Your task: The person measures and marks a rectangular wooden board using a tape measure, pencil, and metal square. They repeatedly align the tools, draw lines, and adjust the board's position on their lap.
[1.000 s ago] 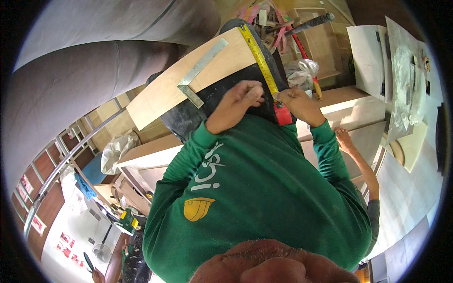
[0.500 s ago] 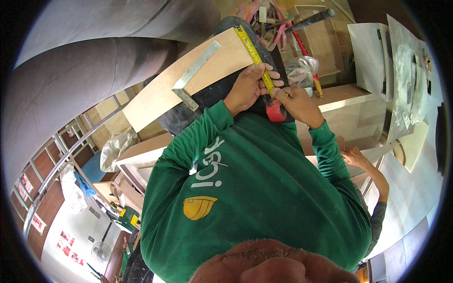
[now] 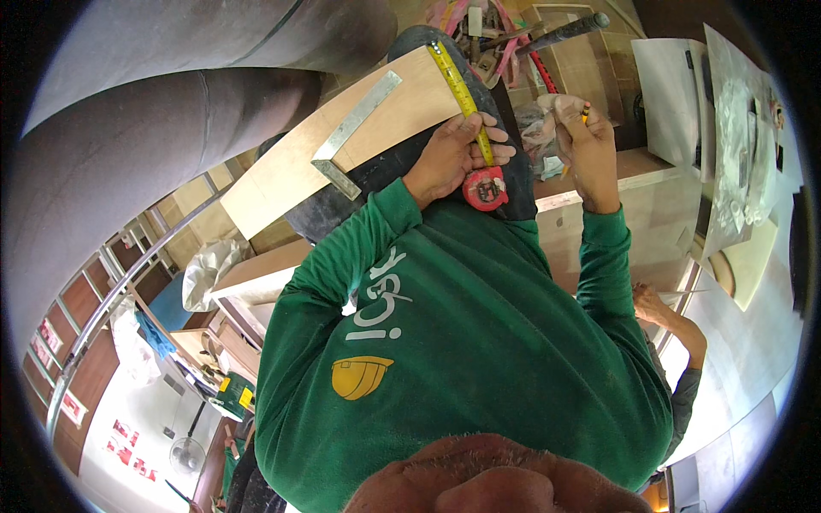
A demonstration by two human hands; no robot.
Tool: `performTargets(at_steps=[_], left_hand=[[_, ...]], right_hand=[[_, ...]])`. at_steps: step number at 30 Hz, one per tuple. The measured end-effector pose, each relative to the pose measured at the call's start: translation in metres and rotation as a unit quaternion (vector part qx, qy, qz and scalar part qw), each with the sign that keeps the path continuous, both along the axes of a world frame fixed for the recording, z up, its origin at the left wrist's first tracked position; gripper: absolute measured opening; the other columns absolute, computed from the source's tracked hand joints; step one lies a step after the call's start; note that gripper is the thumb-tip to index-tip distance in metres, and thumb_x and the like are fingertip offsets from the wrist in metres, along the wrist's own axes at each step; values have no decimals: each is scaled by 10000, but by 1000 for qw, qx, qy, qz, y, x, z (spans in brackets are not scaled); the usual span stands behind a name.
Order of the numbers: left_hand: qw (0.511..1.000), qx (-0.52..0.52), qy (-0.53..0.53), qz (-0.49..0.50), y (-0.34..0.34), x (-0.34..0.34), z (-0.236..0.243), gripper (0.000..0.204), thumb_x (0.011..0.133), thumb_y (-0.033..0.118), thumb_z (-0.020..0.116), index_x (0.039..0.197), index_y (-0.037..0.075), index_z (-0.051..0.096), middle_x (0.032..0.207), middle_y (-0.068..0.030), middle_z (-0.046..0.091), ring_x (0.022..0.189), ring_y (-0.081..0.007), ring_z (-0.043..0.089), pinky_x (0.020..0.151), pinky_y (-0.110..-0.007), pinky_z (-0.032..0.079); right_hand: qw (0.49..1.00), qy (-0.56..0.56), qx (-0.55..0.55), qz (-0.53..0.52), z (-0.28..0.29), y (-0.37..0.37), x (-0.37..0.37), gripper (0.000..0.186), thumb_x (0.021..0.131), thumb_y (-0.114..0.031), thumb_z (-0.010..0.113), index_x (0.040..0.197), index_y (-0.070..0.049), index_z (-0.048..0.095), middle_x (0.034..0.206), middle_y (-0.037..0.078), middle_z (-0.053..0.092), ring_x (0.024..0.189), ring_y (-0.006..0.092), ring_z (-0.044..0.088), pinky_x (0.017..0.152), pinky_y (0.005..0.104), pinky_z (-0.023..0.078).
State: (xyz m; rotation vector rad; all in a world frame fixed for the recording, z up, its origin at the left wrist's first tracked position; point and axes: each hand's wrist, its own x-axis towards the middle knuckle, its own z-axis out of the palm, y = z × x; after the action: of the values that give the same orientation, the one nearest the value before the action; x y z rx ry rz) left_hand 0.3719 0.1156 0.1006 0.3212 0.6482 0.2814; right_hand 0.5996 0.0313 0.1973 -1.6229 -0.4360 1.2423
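A pale plywood board [image 3: 278, 175] lies slanted across my lap. Along its right end runs the yellow blade of a tape measure [image 3: 485, 190], whose red case hangs below my fingers. My left hand [image 3: 451, 158] is closed around the blade near the board's corner. Flat on the board rests a metal try square [image 3: 363, 111], its thicker arm over the near edge. Off to the right, my raised right hand [image 3: 590, 150] pinches a thin pencil [image 3: 586, 110] with a yellow and black end; most of it is hidden by the fingers.
Beyond the board's right end sits a pink-edged tool bag [image 3: 466, 17], with a dark-handled tool [image 3: 569, 34] sticking out. A clear plastic bag [image 3: 537, 137] lies behind my right hand. Wooden panels [image 3: 646, 167] stand at right, where another person's hand [image 3: 654, 306] shows. Large dark rolls [image 3: 154, 137] fill the upper left.
My right hand has let go of the tape case, moved right and up, and now holds a pencil. The red case has turned and hangs free. My left hand stays on the blade.
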Motion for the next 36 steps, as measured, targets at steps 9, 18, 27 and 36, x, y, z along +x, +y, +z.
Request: performTargets(at_steps=[9, 18, 27, 36], left_hand=[[1000, -8, -6, -6, 2, 0, -3, 364, 1242, 311, 394, 1387, 16, 548, 1249, -175, 722, 1173, -381, 779, 1103, -551, 631], [1000, -12, -6, -2, 4, 0, -4, 344, 1239, 305, 405, 1375, 25, 551, 1249, -158, 724, 1157, -378, 788, 1097, -553, 638], [1000, -18, -13, 0, 5, -1, -6, 352, 1235, 319, 423, 1375, 26, 560, 1246, -163, 728, 1177, -404, 782, 1101, -557, 636], [1000, -21, -13, -4, 8, -1, -4, 365, 1236, 327, 423, 1380, 24, 566, 1232, -169, 733, 1178, -397, 781, 1084, -546, 641]], right_hand=[[981, 69, 72, -169, 4, 23, -22, 742, 1201, -562, 416, 1191, 91, 768, 836, 78, 705, 636, 139, 577, 608, 277, 479], [995, 39, 85, -46, -8, 15, -5, 889, 1194, -656, 317, 1042, 70, 807, 720, 17, 571, 629, 126, 512, 591, 276, 428], [998, -15, 47, -37, -6, 14, -7, 718, 1206, -570, 440, 1182, 33, 828, 803, 50, 731, 704, 107, 612, 643, 267, 482], [991, -109, 65, 28, 0, 31, -25, 503, 1191, -417, 566, 1425, -8, 744, 1218, 75, 840, 942, 94, 697, 824, 260, 545]])
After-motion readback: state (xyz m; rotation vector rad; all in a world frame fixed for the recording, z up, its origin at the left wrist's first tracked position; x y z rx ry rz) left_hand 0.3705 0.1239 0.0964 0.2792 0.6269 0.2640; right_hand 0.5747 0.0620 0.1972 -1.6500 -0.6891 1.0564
